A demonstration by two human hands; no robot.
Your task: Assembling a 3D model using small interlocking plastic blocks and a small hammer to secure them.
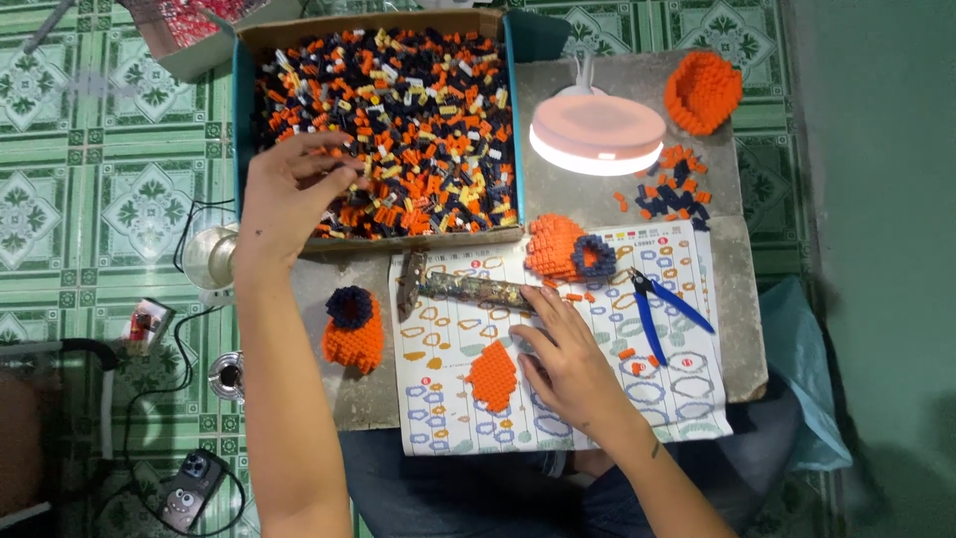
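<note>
Head camera is looking straight down as we are stretching our left hand [289, 194] into the shallow cardboard box [383, 237] of tiny orange, navy and cream plastic bricks [418, 110], fingertips pinched together among the pieces; whether they are gripping one, we cannot tell. Our right hand [568, 364] is lying flat, fingers released, on the glossy printed instruction sheet [597, 399], just beside the flat, studded orange brick panel [492, 376] on that sheet.
</note>
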